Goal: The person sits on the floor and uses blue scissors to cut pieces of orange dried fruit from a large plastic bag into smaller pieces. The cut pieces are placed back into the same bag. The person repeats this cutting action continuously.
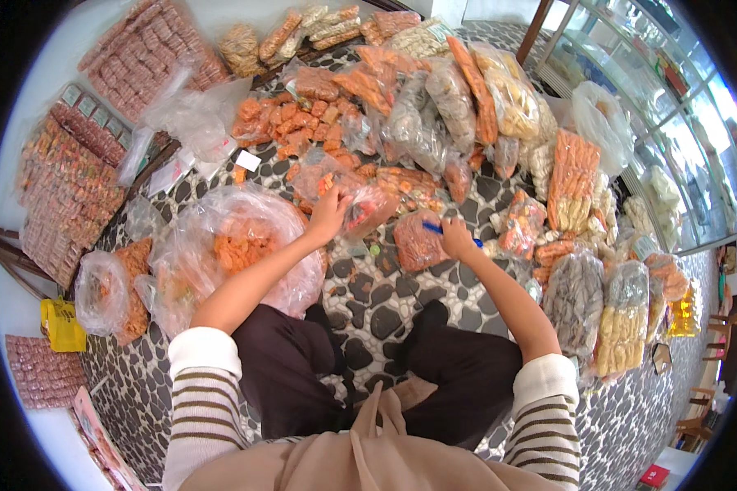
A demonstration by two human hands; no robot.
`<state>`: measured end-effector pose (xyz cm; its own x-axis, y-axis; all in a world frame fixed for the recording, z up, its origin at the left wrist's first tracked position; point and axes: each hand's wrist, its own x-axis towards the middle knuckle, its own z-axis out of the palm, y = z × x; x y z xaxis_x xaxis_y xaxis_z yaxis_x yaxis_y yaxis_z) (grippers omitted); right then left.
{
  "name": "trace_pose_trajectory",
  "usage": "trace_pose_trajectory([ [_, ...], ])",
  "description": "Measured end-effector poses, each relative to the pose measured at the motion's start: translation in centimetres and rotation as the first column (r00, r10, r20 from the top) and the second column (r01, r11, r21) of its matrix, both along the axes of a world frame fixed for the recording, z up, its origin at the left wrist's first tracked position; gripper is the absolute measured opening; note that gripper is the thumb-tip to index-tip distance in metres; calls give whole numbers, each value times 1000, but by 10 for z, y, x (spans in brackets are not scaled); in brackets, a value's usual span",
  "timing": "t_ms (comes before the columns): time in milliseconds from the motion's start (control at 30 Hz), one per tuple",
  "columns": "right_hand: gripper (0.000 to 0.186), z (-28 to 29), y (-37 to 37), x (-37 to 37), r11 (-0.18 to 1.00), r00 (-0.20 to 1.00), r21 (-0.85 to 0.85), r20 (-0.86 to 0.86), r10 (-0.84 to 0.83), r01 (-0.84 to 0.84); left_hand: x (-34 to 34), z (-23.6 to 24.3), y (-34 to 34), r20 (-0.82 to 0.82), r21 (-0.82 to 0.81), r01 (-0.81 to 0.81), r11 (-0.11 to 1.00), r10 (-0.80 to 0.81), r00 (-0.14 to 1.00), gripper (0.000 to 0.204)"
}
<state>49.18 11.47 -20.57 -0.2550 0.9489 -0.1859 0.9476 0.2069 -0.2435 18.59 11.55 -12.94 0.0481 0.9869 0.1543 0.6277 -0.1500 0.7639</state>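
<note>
Blue pen [438, 230] lies pinched in our right hand [457, 239], pointing left over the small snack bag [418, 242], while our left hand [329, 214] grips another bag [367, 206] just beyond.

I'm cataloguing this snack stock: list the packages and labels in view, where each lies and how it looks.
Clear plastic bag of red snacks: under the left hand.
Small clear packet of reddish snacks: by the right hand, which holds a blue pen.
Large clear bag of orange crisps: left, bulging.
White paper label: upper left, square.
Yellow bag: far left.
</note>
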Motion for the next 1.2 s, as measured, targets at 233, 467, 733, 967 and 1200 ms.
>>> trace_pose_trajectory([
  [233,55,-83,10,-29,989,990,-70,47,-130,133,-35,-29,-8,-42,-98,78,992,-82,996,19],
  [467,57,-30,12,-51,994,993,-55,-70,-99,95,-27,-19,-13,-71,-111,148,983,-157,985,21],
  [733,57,128,-15,-104,913,761,374,-541,359,-165,10,80,-27,14,173,264,949,-270,963,18],
  [967,40,186,-48,-124,948,719,306,-678,152,89,23,129,-60,25,332,146,932,-164,986,16],
  [1200,33,188,-64,-133,977,739,166,-673,12,134,25,115,-73,157,347,8,938,-66,985,17],
])
